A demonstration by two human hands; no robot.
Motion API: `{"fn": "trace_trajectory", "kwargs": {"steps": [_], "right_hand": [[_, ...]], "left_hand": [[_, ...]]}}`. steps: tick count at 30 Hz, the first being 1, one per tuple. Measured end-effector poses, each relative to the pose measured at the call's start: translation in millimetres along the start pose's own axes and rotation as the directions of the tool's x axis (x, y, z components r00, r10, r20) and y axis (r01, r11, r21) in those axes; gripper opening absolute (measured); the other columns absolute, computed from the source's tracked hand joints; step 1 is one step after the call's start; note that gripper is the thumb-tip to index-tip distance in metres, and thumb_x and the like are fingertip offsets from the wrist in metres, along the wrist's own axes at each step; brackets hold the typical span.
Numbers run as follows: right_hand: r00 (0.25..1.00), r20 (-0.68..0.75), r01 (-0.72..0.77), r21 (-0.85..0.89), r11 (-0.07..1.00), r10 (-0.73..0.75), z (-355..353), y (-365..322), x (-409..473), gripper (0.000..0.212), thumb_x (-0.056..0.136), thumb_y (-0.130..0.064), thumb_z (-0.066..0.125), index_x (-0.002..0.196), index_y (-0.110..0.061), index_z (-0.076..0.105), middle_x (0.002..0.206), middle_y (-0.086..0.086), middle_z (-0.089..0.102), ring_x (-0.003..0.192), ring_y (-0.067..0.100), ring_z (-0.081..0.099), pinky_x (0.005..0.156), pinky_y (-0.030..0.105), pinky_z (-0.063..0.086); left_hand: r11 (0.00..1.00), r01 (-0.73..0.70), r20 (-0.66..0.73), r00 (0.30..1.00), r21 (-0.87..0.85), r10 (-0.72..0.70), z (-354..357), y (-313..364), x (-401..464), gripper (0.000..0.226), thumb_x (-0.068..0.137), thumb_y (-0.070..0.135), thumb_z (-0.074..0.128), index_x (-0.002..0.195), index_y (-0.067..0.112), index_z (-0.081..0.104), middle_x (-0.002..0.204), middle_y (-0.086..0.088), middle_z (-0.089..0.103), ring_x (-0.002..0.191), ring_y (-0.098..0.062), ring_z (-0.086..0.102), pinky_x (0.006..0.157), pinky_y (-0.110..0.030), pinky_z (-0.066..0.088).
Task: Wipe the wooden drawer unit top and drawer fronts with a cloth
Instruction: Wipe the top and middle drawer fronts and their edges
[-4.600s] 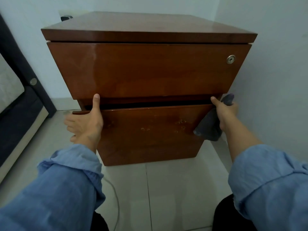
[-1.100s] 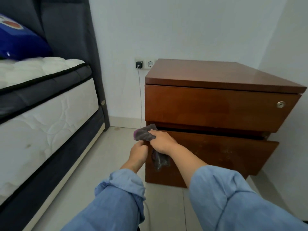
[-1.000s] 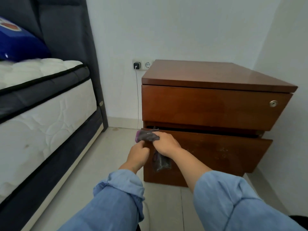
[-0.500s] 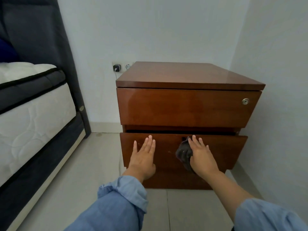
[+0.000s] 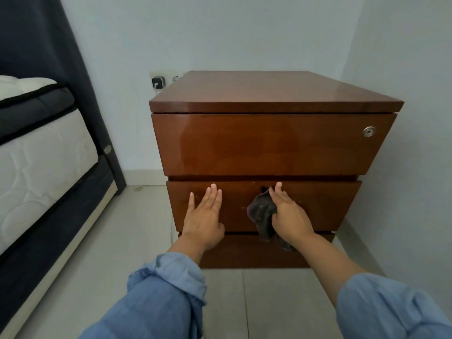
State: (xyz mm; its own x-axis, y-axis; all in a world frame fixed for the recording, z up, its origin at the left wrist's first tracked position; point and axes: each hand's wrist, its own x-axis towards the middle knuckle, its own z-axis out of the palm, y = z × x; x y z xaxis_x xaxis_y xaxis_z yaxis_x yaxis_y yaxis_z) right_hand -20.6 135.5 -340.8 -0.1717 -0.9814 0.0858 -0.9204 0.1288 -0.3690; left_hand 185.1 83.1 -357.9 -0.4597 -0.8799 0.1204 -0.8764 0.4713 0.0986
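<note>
Both hands (image 5: 244,214) press middle drawer (image 5: 325,204) (right holds cloth (image 5: 260,212)).

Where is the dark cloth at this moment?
In the head view, the cloth lies against the middle drawer front, near its centre, under the right hand; the left hand presses flat beside it.

Bed (image 5: 36,148) and wall (image 5: 403,94) flank the drawer unit (image 5: 269,143); floor (image 5: 110,241) open.
</note>
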Motion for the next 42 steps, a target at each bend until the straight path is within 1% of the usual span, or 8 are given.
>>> {"fn": "trace_trajectory", "kwargs": {"steps": [8, 12, 17, 21, 24, 30, 37, 42], "right_hand": [[0.992, -0.089, -0.062, 0.244, 0.968, 0.086, -4.3, -8.8, -7.5, 0.049, 0.095, -0.012, 0.042, 0.14, -0.034, 0.041, 0.155, -0.011, 0.027, 0.123, 0.018, 0.05, 0.086, 0.03, 0.047], [0.974, -0.024, -0.153, 0.661, 0.735, 0.224, -3.2, -35.6, -6.2, 0.038, 0.095, -0.014, 0.041, 0.123, -0.035, 0.055, 0.131, 0.0, 0.056, 0.111, 0.021, 0.055, 0.094, 0.04, 0.049], [0.947, 0.006, -0.168, 0.861, 0.481, 0.321, 8.8, -75.6, -4.9, 0.039, 0.096, -0.022, 0.045, 0.133, -0.035, 0.045, 0.128, -0.002, 0.045, 0.105, 0.016, 0.053, 0.096, 0.036, 0.046], [0.88, -0.471, 0.218, 0.516, 0.828, 0.063, 31.3, -109.8, -7.2, 0.062, 0.092, -0.011, 0.055, 0.146, -0.027, 0.029, 0.124, 0.002, 0.03, 0.105, 0.01, 0.043, 0.089, 0.021, 0.042], [0.752, -0.598, 0.312, -0.046, 0.949, -0.276, 57.2, -113.6, 15.0, 0.074, 0.084, -0.013, 0.064, 0.147, -0.025, 0.027, 0.127, 0.01, 0.028, 0.114, 0.026, 0.035, 0.095, 0.04, 0.038], [0.542, -0.31, 0.336, -0.772, 0.54, -0.781, 113.2, -85.6, 72.2, 0.077, 0.077, -0.027, 0.064, 0.146, -0.028, 0.029, 0.125, 0.003, 0.033, 0.111, 0.026, 0.037, 0.089, 0.042, 0.028], [0.283, -0.021, 0.514, -0.841, 0.17, -0.959, 142.7, -68.9, 96.7, 0.061, 0.083, -0.033, 0.047, 0.142, -0.02, 0.038, 0.126, 0.002, 0.035, 0.107, 0.023, 0.038, 0.086, 0.036, 0.028], [0.311, 0.183, 0.646, -0.76, 0.067, -0.933, 157.9, -38.6, 85.7, 0.069, 0.071, -0.024, 0.057, 0.139, -0.018, 0.044, 0.122, 0.004, 0.042, 0.102, 0.026, 0.039, 0.085, 0.039, 0.029]], "left_hand": [[0.991, 0.033, -0.086, 0.995, -0.131, -0.045, -6.7, -4.8, -8.8, 0.075, 0.092, 0.022, 0.047, 0.153, 0.018, 0.004, 0.161, 0.001, 0.007, 0.148, -0.013, 0.003, 0.118, -0.037, -0.006], [0.874, 0.269, -0.05, 0.948, -0.404, -0.315, -3.3, -25.6, -22.6, 0.071, 0.089, 0.021, 0.052, 0.152, 0.019, 0.017, 0.154, -0.003, 0.03, 0.14, -0.024, 0.032, 0.116, -0.044, 0.027], [0.633, 0.35, -0.017, 0.867, -0.69, -0.497, -1.3, -49.1, -26.0, 0.05, 0.077, 0.032, 0.058, 0.124, 0.033, 0.041, 0.125, 0.001, 0.053, 0.108, -0.02, 0.055, 0.094, -0.045, 0.049], [0.335, 0.354, 0.084, 0.786, -0.873, -0.612, -7.9, -57.5, -16.3, 0.066, 0.093, 0.028, 0.048, 0.151, 0.021, 0.018, 0.157, -0.003, 0.025, 0.141, -0.026, 0.028, 0.113, -0.044, 0.028], [0.188, 0.335, 0.163, 0.784, -0.923, -0.599, -0.6, -62.8, -10.2, 0.051, 0.096, 0.031, 0.035, 0.146, 0.029, 0.031, 0.149, 0.001, 0.039, 0.136, -0.026, 0.037, 0.105, -0.039, 0.033], [0.096, 0.336, 0.205, 0.751, -0.937, -0.627, 28.3, -70.5, -2.7, 0.044, 0.082, 0.045, 0.028, 0.096, 0.028, 0.066, 0.103, -0.003, 0.069, 0.1, -0.025, 0.061, 0.097, -0.048, 0.045], [0.153, 0.328, 0.099, 0.639, -0.932, -0.763, 48.3, -76.5, 10.3, 0.035, 0.097, 0.026, 0.036, 0.104, 0.022, 0.07, 0.101, -0.001, 0.068, 0.093, -0.02, 0.059, 0.084, -0.031, 0.045], [0.152, 0.351, 0.125, 0.651, -0.924, -0.749, 48.5, -67.7, 5.2, 0.036, 0.098, 0.024, 0.032, 0.111, 0.02, 0.066, 0.103, -0.002, 0.066, 0.094, -0.02, 0.056, 0.083, -0.029, 0.042]]}}
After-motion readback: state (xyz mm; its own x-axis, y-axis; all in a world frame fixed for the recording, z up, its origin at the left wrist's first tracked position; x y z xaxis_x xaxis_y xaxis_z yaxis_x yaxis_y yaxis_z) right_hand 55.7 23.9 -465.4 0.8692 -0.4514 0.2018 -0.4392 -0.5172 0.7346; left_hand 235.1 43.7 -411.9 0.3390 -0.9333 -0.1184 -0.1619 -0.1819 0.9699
